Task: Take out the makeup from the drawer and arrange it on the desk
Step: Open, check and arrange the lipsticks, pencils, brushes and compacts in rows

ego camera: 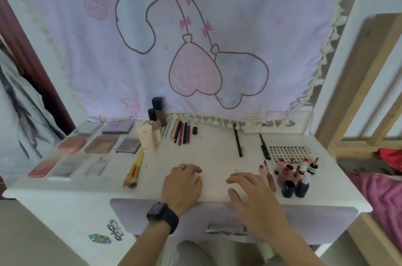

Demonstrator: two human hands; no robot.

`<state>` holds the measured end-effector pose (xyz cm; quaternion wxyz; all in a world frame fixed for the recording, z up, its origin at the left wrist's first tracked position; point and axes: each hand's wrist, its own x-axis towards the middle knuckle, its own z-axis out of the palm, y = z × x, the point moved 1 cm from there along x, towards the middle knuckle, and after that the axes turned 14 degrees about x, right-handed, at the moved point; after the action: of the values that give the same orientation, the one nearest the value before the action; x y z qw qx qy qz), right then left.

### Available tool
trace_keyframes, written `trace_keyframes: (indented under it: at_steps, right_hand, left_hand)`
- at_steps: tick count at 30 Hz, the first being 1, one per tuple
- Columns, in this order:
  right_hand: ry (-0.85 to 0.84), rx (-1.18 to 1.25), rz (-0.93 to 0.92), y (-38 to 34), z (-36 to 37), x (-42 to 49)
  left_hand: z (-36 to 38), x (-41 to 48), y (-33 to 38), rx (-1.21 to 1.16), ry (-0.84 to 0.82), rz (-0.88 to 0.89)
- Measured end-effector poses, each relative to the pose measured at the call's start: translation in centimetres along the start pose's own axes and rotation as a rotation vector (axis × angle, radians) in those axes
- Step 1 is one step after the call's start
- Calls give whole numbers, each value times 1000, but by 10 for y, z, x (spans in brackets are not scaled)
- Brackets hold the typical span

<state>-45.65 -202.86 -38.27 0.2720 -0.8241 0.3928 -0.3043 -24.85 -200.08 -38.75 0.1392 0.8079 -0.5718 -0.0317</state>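
Makeup [145, 138] lies arranged on the white table [217, 146], to both sides of two bare hands. The left hand [182, 185] rests palm down near the table's front edge. Its fingers [192, 169] are loosely bent, close together and holding nothing. A silver ring [181, 166] sits on one finger and a black smartwatch [162, 214] on the wrist.

The right hand [253, 191] lies near the left without touching it, its fingers [236, 178] a little spread and relaxed, also gripping nothing. Below both wrists is the pale lilac drawer front [130, 211] with its metal handle [226, 230]; it looks pushed in.

Just right of the right hand lies a brown lip gloss wand [269, 175]. Next to it stands a cluster of small red and brown lip tubes [291, 170], with two dark purple bottles [288, 188] in front. Behind them lies a white sheet of dark dots [289, 151]. Two thin black pencils [237, 143] lie apart in mid-table.

Left of the left hand lie two yellow-handled brushes [133, 170], touching each other. Beyond them are three rows of flat pink, brown, purple and clear palettes [101, 144]. At the back stand dark-capped bottles [156, 111] beside a row of slim pencils [180, 132]. A lilac cloth with a cartoon rabbit and heart balloons [195, 48] hangs behind.
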Motion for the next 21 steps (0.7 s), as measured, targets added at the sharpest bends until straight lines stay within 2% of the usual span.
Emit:
trace_keyframes:
  at_steps: [8,11,21]
  right_hand:
    - [8,-248,-14,11,53,49]
    - [-32,-228,-51,9,63,64]
    - [46,-227,-122,15,75,60]
  left_hand:
    - [-3,22,-25,123,56,65]
    - [-5,43,-26,144,47,83]
    - [-8,152,-6,201,66,35]
